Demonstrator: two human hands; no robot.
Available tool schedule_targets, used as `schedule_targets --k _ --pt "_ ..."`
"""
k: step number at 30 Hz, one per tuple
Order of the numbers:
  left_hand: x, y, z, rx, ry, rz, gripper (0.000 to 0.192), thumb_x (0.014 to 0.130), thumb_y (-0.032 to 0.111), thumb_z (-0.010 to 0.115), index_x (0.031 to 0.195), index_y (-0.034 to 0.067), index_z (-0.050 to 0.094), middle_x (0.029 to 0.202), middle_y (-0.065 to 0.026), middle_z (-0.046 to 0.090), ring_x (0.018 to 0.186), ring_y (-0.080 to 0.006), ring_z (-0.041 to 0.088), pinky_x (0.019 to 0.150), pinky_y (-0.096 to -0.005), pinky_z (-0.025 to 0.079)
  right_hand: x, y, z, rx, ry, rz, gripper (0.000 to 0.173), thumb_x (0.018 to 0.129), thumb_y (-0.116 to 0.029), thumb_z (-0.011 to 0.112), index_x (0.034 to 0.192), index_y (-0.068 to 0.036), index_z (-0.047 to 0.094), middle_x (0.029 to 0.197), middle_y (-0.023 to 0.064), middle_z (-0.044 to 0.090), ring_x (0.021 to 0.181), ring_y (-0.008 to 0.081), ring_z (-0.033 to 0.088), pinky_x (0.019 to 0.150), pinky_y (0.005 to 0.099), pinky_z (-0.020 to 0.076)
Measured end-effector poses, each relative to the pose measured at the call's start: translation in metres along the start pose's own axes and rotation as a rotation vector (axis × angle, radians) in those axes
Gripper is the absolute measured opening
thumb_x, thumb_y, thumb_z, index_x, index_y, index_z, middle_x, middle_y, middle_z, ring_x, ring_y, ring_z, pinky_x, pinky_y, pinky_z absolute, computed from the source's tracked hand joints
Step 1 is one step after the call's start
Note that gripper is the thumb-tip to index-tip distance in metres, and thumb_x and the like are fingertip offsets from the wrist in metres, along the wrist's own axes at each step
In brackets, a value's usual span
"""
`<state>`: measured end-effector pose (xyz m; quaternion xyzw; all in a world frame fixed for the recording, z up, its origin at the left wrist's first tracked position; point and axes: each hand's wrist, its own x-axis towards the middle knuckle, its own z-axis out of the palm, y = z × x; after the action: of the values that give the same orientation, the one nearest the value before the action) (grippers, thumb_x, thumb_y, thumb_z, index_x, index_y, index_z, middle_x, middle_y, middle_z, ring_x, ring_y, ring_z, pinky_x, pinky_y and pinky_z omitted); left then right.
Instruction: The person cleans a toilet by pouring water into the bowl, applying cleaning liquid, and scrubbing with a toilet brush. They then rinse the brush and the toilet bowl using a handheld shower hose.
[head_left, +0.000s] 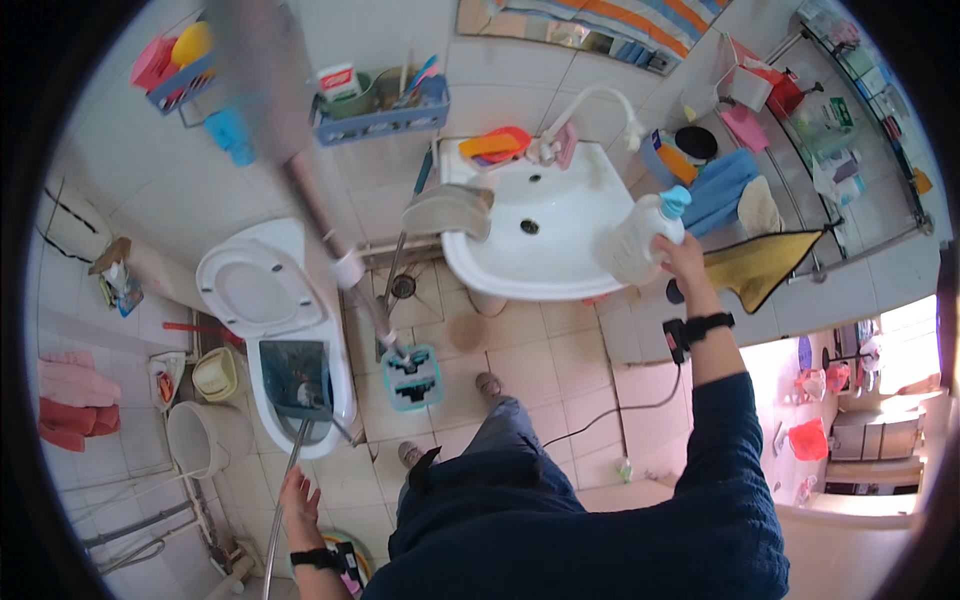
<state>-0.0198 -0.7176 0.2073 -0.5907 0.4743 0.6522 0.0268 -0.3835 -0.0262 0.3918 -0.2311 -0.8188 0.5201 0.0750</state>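
Observation:
My right hand (679, 259) grips a whitish pump bottle (637, 240) with a blue pump head, over the right rim of the white washbasin (555, 255). At the lower left, my left hand (301, 499) has its fingers apart beside the metal handle (283, 495) of a dustpan (296, 379); whether they touch is unclear. The dustpan lies over the toilet bowl and has some debris in it. A pole (322, 217) with a blurred upper part runs down to a turquoise-framed head (412, 377) on the tiled floor.
The toilet (341, 367) has its lid raised. A white bucket (202, 439) and a cream basin (215, 373) are left of it. A blue wall rack (382, 124) holds toiletries. Blue cloth (724, 191) and a yellow cloth (765, 262) hang at right. A cable (622, 409) runs from my right wrist.

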Motion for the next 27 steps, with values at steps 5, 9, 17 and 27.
schedule_targets --k 5,9,17,27 --pt "-0.051 -0.030 0.018 -0.140 0.184 0.010 0.056 0.080 0.038 0.066 0.126 0.012 0.046 0.134 -0.0104 0.041 0.127 -0.0252 0.035 0.100 -0.0490 0.032 0.166 0.004 0.033 0.098 -0.022 0.022 0.030 0.077 -0.022 0.070 0.100 -0.004 0.060 0.084 0.0060 0.062 0.063 0.0167 0.058 0.050 0.0291 0.0443" --pt "-0.113 -0.059 0.023 -0.281 0.113 -0.007 0.047 0.080 0.036 0.066 0.119 0.015 0.051 0.126 -0.0055 0.047 0.117 -0.0222 0.042 0.090 -0.0438 0.039 0.275 0.018 0.065 0.180 -0.117 -0.038 0.028 0.079 -0.020 0.066 0.101 -0.004 0.059 0.080 0.0054 0.060 0.062 0.0186 0.057 0.049 0.0319 0.0435" --pt "-0.209 -0.108 0.040 -0.300 0.432 0.078 0.050 0.080 0.036 0.067 0.122 0.014 0.050 0.116 -0.0013 0.051 0.110 -0.0194 0.045 0.090 -0.0486 0.037 0.383 0.037 0.072 0.368 -0.460 0.066 0.024 0.084 -0.026 0.064 0.100 -0.008 0.059 0.090 0.0044 0.060 0.079 0.0162 0.057 0.069 0.0301 0.0472" --pt "-0.232 -0.116 0.064 -0.204 0.526 0.013 0.040 0.081 0.035 0.065 0.113 0.014 0.056 0.111 0.0024 0.052 0.105 -0.0162 0.042 0.086 -0.0406 0.038 0.265 0.093 0.010 0.139 -0.677 0.065 0.013 0.089 -0.017 0.055 0.086 -0.005 0.057 0.072 0.0039 0.058 0.063 0.0129 0.054 0.058 0.0244 0.0461"
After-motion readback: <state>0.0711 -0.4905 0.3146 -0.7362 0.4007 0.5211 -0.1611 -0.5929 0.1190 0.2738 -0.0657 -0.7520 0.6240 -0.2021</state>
